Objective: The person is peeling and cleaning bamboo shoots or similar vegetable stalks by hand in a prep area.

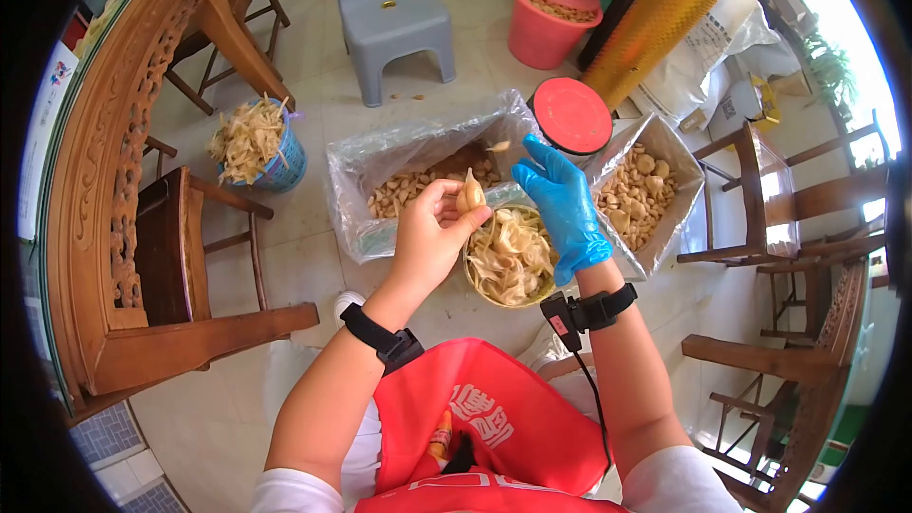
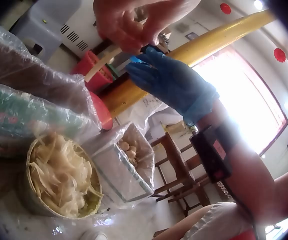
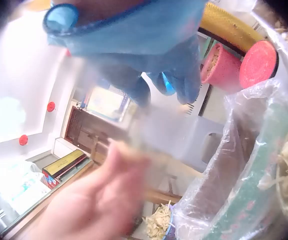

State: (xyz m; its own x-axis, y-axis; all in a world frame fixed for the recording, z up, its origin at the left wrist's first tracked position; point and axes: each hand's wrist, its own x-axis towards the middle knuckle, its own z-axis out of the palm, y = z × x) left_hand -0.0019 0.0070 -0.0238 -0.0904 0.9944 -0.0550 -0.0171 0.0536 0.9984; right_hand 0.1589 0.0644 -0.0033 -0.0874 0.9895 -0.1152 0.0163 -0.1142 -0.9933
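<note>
My bare left hand [image 1: 432,233] pinches a pale garlic bulb [image 1: 470,192] between thumb and fingers, its pointed papery tip upward. Just to the right is my right hand [image 1: 560,199] in a blue glove, fingers extended and nothing visible in them. A small garlic clove [image 1: 499,145] shows just off the gloved fingertips, overlapping the edge of the plastic-lined box [image 1: 347,199] of loose cloves. Below both hands stands a round tub [image 2: 28,172] heaped with papery garlic skins [image 1: 513,256]. Blur covers the left fingers in the right wrist view.
Right of the tub is a lined box [image 1: 684,166] of garlic bulbs and cloves. A red lid [image 1: 572,114] lies between the boxes. Beyond are a grey plastic chair [image 1: 394,24] and a pink bucket [image 1: 541,38]. A blue basket [image 1: 285,166] of skins stands left, near wooden furniture [image 1: 171,351].
</note>
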